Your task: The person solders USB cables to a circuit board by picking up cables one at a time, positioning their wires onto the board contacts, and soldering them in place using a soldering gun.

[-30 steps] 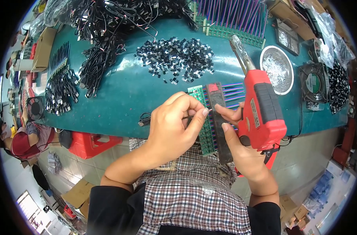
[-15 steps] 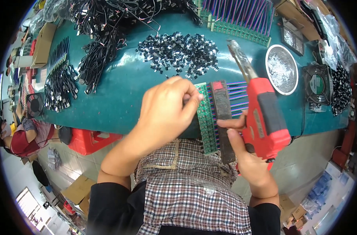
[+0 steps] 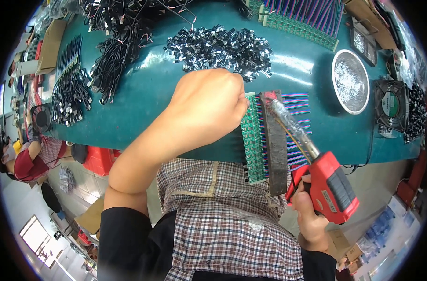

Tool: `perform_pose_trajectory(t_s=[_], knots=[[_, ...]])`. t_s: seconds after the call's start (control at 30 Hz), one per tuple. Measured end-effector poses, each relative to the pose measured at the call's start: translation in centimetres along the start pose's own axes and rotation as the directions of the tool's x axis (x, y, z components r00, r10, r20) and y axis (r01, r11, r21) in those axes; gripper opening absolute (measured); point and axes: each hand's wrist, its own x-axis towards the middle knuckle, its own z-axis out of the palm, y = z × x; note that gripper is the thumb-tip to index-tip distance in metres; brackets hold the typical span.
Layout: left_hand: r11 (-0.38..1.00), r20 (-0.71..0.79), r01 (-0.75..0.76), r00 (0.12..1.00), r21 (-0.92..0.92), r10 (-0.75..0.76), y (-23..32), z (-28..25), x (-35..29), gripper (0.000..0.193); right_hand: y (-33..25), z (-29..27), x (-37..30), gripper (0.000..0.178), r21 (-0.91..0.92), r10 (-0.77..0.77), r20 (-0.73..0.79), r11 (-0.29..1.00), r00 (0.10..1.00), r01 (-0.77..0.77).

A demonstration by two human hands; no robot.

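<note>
My right hand point(image 3: 309, 216) grips the handle of a red and black soldering gun point(image 3: 332, 187). Its long metal barrel points up and left, and the tip appears over the far end of a dark weight bar point(image 3: 276, 140). The bar lies across thin coloured wires point(image 3: 297, 111) running right from a green circuit board panel point(image 3: 253, 145) at the table's front edge. Closed, my left hand point(image 3: 206, 103) is at the panel's far left corner. Its fingertips are turned away, hiding whatever is pinched. Beyond it lies a heap of small black and silver connectors point(image 3: 218, 47).
A white-rimmed bowl point(image 3: 334, 82) of silvery scraps stands right, near a fan point(image 3: 390, 105). More wired boards point(image 3: 302, 33) lie at the back. Black cables point(image 3: 115, 65) pile up at left. A red stool point(image 3: 98, 160) and another person point(image 3: 31, 159) are beyond the table's left front.
The soldering gun's tip has swung down and left from above the table to the bar's far end. My right fingers have left the bar. My left hand has turned, hiding its fingertips.
</note>
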Motion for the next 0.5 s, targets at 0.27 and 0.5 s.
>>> perform_pose_trajectory(t_s=[0.27, 0.5], knots=[[0.996, 0.038, -0.014, 0.999, 0.091, 0.01, 0.0, 0.3, 0.4, 0.018, 0.1, 0.9, 0.1, 0.024, 0.034, 0.056, 0.002, 0.998, 0.998, -0.056], [0.996, 0.049, -0.003, 0.999, 0.094, -0.002, 0.3, 0.2, 0.5, 0.019, 0.4, 1.2, 0.2, 0.022, -0.012, 0.075, -0.025, 0.997, 0.997, -0.075]])
